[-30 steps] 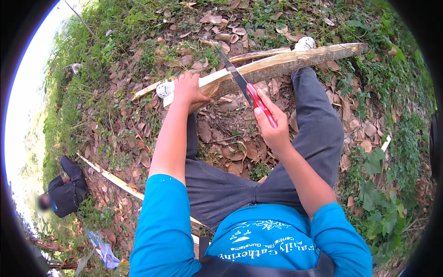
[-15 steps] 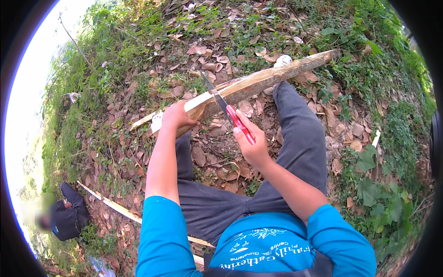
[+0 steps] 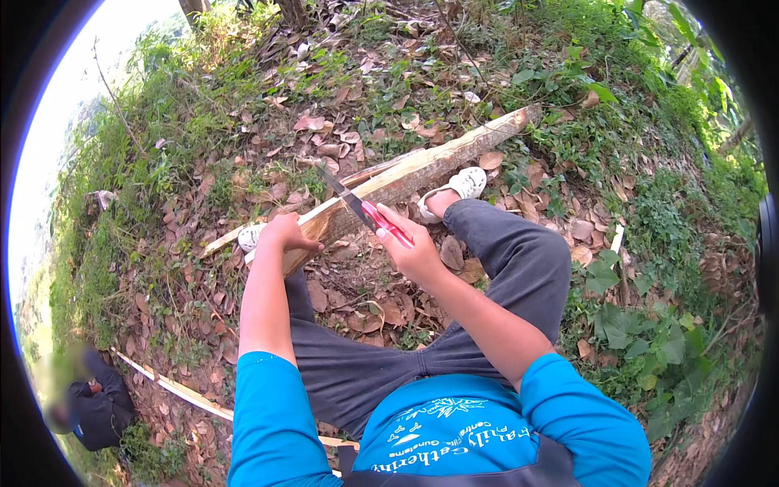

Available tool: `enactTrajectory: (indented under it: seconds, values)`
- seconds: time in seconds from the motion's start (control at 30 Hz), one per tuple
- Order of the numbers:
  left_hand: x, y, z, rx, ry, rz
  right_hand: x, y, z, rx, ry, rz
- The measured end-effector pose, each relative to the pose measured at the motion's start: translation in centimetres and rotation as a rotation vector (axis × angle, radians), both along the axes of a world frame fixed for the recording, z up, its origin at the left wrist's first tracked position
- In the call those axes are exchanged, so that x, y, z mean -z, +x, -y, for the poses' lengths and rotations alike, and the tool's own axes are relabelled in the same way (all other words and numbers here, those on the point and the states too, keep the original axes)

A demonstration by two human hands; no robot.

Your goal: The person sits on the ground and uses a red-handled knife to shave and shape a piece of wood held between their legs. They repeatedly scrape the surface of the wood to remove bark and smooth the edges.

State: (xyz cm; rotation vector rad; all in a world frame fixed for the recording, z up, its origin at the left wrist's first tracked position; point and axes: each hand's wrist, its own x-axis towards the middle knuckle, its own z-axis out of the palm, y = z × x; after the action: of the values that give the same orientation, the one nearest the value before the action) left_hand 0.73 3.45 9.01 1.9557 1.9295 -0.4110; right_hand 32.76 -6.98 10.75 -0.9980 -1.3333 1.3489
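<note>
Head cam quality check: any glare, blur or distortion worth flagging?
Head view: sky at the left rim is blown out white; strong fisheye with black corners. The plank reads fairly straight, the ground curves at the rim. Daylight is soft, with no hard shadows. The left hand, right hand and knife are sharp. A figure at lower left is blurred.
</note>
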Motion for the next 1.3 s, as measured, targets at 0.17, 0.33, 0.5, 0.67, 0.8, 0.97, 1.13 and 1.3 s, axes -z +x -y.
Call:
enactTrajectory:
  seconds: [0.17,0.33,0.5,0.67,0.8,0.97,1.13,1.3]
  values:
    - [4.4,-0.9,0.6,0.001,0.039,-0.008,3.2,0.5,0.4,-0.007,-0.066,-0.047]
    - [5.7,-1.8,0.6,-0.027,0.032,0.010,2.5,-0.1,0.4,0.004,-0.084,-0.163]
    - [4.6,-0.9,1.3,-0.094,-0.050,0.055,2.1,-1.8,-0.6,0.004,-0.019,-0.140]
    - [4.6,0.0,2.6,-0.069,0.025,0.060,3.5,-4.1,-1.7,0.043,0.067,-0.084]
    - [5.1,0.4,3.5,-0.084,0.086,0.029,4.7,-4.2,-1.8,0.050,0.018,-0.046]
    - [5.9,-0.1,3.9,-0.070,0.101,-0.006,4.4,-3.6,-0.8,0.023,-0.071,-0.045]
    - [5.7,0.3,4.1,-0.068,0.120,-0.008,4.6,-1.9,1.5,0.047,0.022,0.012]
    - [5.3,0.5,4.6,-0.082,0.134,-0.019,-0.4,2.5,6.9,0.000,-0.108,0.019]
